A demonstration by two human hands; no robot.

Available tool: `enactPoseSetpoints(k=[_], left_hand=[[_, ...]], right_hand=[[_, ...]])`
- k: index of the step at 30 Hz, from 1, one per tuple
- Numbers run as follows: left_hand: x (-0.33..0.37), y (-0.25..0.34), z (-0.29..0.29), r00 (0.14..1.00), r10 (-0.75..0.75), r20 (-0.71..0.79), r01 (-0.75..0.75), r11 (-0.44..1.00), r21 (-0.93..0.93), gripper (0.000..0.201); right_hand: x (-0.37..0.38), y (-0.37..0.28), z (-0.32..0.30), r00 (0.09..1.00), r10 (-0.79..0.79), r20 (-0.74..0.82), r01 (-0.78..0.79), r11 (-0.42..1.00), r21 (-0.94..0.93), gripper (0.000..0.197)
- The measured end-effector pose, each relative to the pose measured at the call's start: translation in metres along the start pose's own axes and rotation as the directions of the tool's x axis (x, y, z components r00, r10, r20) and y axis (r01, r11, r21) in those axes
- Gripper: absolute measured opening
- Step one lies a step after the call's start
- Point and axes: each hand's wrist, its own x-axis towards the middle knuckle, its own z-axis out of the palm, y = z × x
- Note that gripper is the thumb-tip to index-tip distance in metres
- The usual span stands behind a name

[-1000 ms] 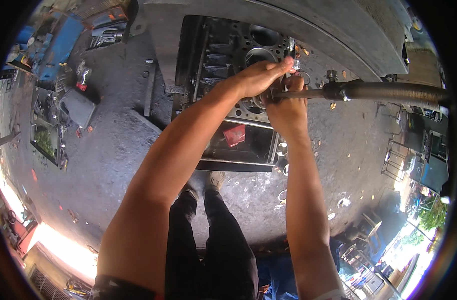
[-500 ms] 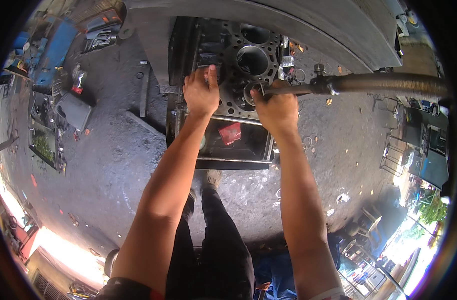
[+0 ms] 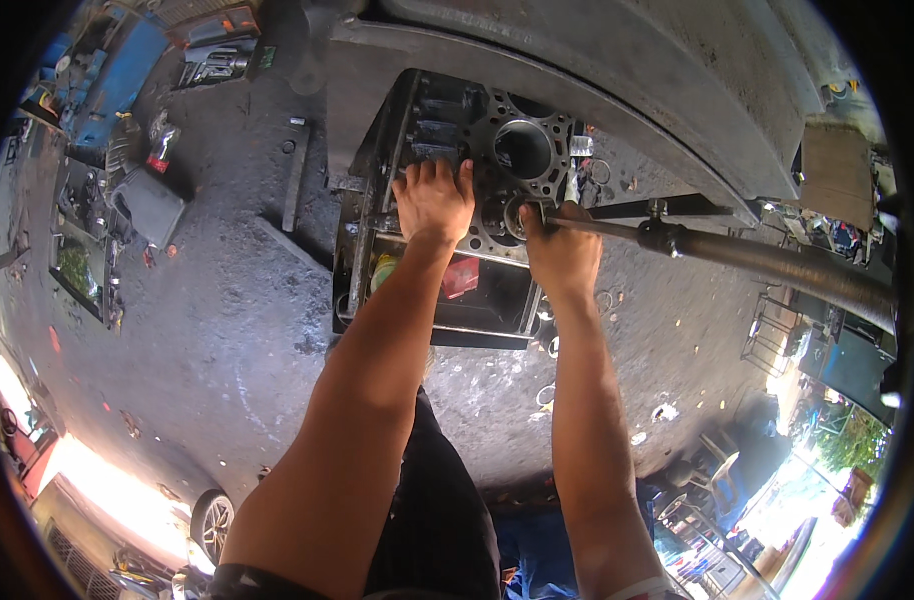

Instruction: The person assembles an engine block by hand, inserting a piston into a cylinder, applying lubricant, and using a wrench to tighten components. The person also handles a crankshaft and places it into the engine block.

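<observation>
A dark metal engine block (image 3: 447, 130) with round cylinder bores lies in front of me. My left hand (image 3: 435, 200) rests palm down on its left part, thumb and fingers stretched out, holding nothing. At the near bore, my right hand (image 3: 565, 250) is closed around the thin end of a long metal bar (image 3: 777, 268) that comes in from the right. Its thumb presses on a round metal piece (image 3: 517, 217) at the bar's tip. My fingers hide part of that joint, and the piece covers much of the near bore.
A dark tray (image 3: 492, 305) on the near side of the block holds a red packet (image 3: 461, 277) and a greenish round can (image 3: 383, 270). A large grey metal panel (image 3: 597, 80) overhangs the far side. A flat metal strip (image 3: 297, 180) lies on the floor at left.
The view has shifted, so the block sits lower and more to the right. The bar's outer end now slopes down toward the right. My right hand keeps its grip.
</observation>
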Motion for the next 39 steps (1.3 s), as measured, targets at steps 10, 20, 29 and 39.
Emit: enactPoseSetpoints(k=[10,20,29,39], left_hand=[[0.0,0.0,0.001,1.0,-0.005,-0.025,0.004,1.0,-0.017,0.051],[-0.001,-0.004,0.004,0.999,-0.005,-0.048,0.002,0.997,-0.076,0.051],[-0.001,-0.005,0.002,0.999,-0.005,-0.037,0.001,0.994,-0.107,0.05],[-0.001,-0.005,0.002,0.999,-0.002,-0.054,-0.004,0.994,-0.108,0.049]], right_hand=[[0.002,0.004,-0.008,0.999,-0.025,0.038,0.023,0.999,0.044,0.03],[0.008,0.004,-0.011,0.982,0.126,0.142,-0.114,0.99,-0.089,0.029],[0.01,-0.001,-0.016,0.977,0.071,0.199,-0.046,0.991,-0.127,0.031],[0.007,0.003,-0.012,0.994,-0.1,0.049,0.096,0.993,0.067,0.034]])
